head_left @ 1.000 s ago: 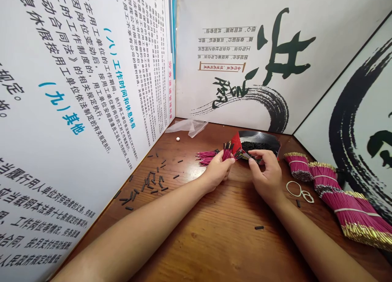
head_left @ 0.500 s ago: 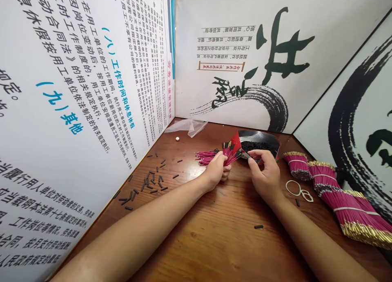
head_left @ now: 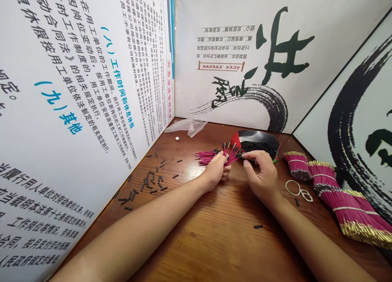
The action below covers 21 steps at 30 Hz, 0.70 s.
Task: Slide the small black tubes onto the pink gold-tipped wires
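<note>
My left hand is closed around a fanned bunch of thin pink wires whose upper ends carry short black sleeves. My right hand pinches at the tips of those wires with thumb and forefinger; what it pinches is too small to name. Just behind the hands sits a black tray with a red edge filled with small black tubes. More pink wires lie on the wooden table left of my left hand.
Loose black tubes are scattered at the left by the printed wall panel. Bundles of pink wires with gold ends lie at the right, next to white rubber bands. A clear plastic bag lies at the back.
My right hand has shifted slightly left and up toward the wire tips. The left hand holds the bunch in nearly the same place.
</note>
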### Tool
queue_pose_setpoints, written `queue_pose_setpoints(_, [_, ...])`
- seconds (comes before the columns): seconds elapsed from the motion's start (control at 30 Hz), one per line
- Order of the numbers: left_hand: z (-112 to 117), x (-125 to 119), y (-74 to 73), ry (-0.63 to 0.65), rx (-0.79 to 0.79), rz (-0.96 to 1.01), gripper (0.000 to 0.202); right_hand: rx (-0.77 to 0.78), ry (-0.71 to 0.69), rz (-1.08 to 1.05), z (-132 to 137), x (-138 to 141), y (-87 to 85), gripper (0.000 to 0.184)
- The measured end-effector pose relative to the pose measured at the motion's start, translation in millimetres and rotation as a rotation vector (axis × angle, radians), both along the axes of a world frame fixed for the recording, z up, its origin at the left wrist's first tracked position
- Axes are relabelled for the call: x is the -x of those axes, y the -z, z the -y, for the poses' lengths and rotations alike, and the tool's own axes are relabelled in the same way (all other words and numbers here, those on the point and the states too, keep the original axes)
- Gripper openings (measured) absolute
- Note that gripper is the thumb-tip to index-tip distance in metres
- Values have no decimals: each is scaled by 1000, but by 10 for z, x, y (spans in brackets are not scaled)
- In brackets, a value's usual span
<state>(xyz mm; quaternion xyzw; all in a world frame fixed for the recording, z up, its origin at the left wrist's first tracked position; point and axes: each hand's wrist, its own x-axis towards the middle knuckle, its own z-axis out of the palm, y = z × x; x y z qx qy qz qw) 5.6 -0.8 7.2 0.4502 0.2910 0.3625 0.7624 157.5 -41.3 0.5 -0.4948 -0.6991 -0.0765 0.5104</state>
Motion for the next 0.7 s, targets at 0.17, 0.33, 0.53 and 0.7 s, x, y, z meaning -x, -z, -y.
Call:
queue_pose_setpoints(0.17, [30,-9,-27,31,-38,-48,12,-18,14,34,18,24,-29,34])
queue_pose_setpoints(0.33, [34,-27,-26,24,-32,-58,11,-16,20,28,17,16,-31,37])
queue_pose_setpoints(0.53, [54,-31,-42,16,-27,-58,12,-8,20,-1,25,25,-39,36])
queue_pose_setpoints(0.7, [80,-34,-51,-18,-55,-64,14,-38,15,-30,28,27,-42,30])
